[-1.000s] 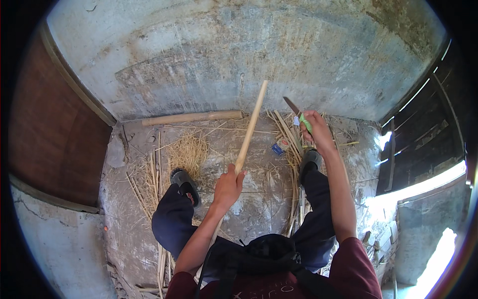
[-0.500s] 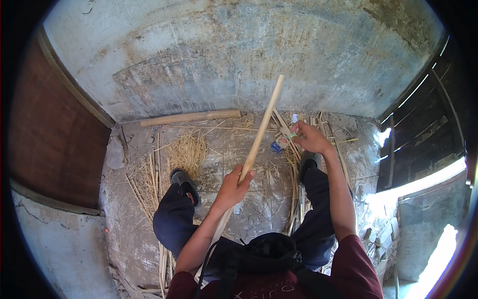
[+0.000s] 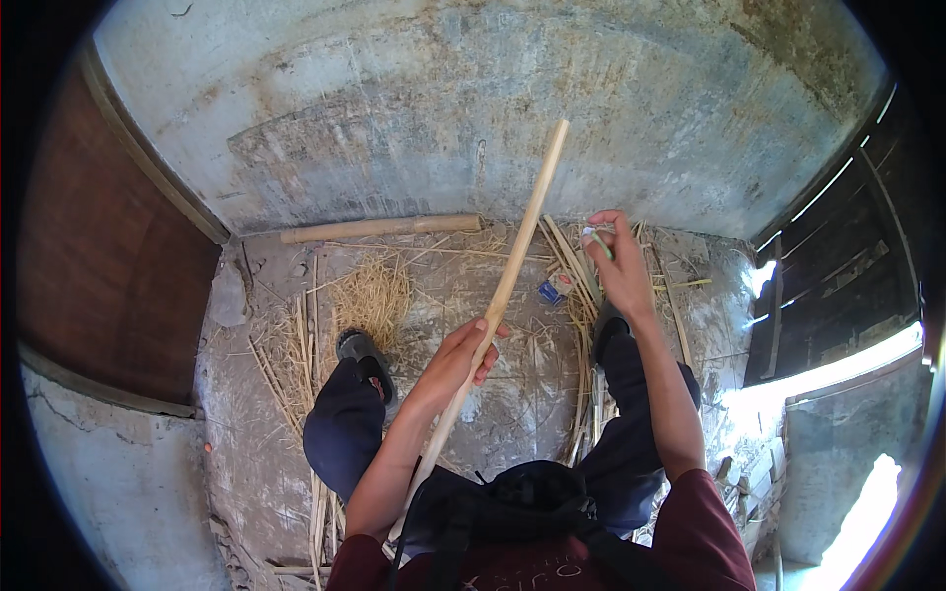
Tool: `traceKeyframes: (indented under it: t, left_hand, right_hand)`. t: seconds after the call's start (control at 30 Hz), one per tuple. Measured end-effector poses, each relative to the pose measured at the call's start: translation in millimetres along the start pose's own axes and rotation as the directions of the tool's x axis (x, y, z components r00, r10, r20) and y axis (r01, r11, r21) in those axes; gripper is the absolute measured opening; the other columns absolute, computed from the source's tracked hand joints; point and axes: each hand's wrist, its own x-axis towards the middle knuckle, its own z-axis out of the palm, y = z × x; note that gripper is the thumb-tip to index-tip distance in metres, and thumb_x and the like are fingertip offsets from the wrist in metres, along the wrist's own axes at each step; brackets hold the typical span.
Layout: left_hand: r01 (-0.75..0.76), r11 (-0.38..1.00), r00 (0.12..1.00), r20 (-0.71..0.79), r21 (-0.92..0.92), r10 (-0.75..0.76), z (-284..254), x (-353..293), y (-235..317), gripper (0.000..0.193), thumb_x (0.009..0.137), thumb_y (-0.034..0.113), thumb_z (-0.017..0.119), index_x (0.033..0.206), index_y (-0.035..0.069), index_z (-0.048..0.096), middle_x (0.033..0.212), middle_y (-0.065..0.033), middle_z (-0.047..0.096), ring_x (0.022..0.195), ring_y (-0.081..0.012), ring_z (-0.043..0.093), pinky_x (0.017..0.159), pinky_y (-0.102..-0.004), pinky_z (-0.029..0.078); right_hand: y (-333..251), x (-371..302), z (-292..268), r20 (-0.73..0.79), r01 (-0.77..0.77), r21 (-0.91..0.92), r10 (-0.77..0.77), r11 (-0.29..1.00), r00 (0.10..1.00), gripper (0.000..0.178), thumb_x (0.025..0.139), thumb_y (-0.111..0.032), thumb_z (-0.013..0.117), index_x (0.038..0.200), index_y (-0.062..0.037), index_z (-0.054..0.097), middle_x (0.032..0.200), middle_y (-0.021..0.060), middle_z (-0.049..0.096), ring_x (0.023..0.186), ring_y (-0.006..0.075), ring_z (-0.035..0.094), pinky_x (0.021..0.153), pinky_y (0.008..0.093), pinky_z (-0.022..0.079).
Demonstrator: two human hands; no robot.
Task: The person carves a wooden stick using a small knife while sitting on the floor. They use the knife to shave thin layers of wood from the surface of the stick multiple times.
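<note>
My left hand (image 3: 455, 369) is closed around a long pale bamboo pole (image 3: 532, 217). The pole slants from beside my left forearm up toward the far wall. Out to its right, my right hand (image 3: 623, 271) pinches a slim green object (image 3: 601, 246) between thumb and fingers, apart from the pole. A whitish bit shows at the object's end; its kind is too small to make out. On the floor near that hand lie a small blue packet (image 3: 549, 292) and several pale bamboo strips (image 3: 567, 246).
Against the foot of the far wall (image 3: 394, 148) lies a thick bamboo length (image 3: 379, 229). Left of centre sits a heap of shavings (image 3: 372, 300), with long strips (image 3: 307, 345) beside my left shoe (image 3: 365, 357). A brown panel (image 3: 118, 256) stands left, dark boards (image 3: 838, 266) right.
My right hand has risen slightly, turning the green object so more of it shows. The bamboo pole has slid a little farther up and right, and my left fingers have shifted around it.
</note>
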Motion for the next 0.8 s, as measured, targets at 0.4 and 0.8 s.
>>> traceKeyframes:
  t: [0.4, 0.8]
  left_hand:
    - [-0.060, 0.988, 0.997, -0.034, 0.144, 0.066, -3, 0, 0, 0.053, 0.119, 0.048, 0.034, 0.134, 0.007, 0.064, 0.075, 0.0031, 0.050, 0.058, -0.0051, 0.040, 0.051, -0.0233, 0.031]
    - [-0.037, 0.999, 0.999, -0.001, -0.017, 0.037, -1, 0, 3, 0.041, 0.119, 0.038, 0.043, 0.136, 0.005, 0.061, 0.080, 0.0022, 0.050, 0.061, -0.0049, 0.044, 0.050, -0.0242, 0.038]
  right_hand:
    - [42, -20, 46, 0.467, 0.351, -0.345, -0.166, 0.870, 0.869, 0.032, 0.095, -0.014, 0.064, 0.124, -0.0056, 0.073, 0.090, 0.0227, 0.074, 0.083, 0.0427, 0.072, 0.083, 0.0512, 0.056]
    - [30, -24, 52, 0.552, 0.377, -0.299, -0.163, 0.877, 0.818, 0.014, 0.095, -0.012, 0.062, 0.100, -0.0021, 0.070, 0.091, 0.0230, 0.073, 0.091, 0.0459, 0.071, 0.082, 0.0545, 0.054]
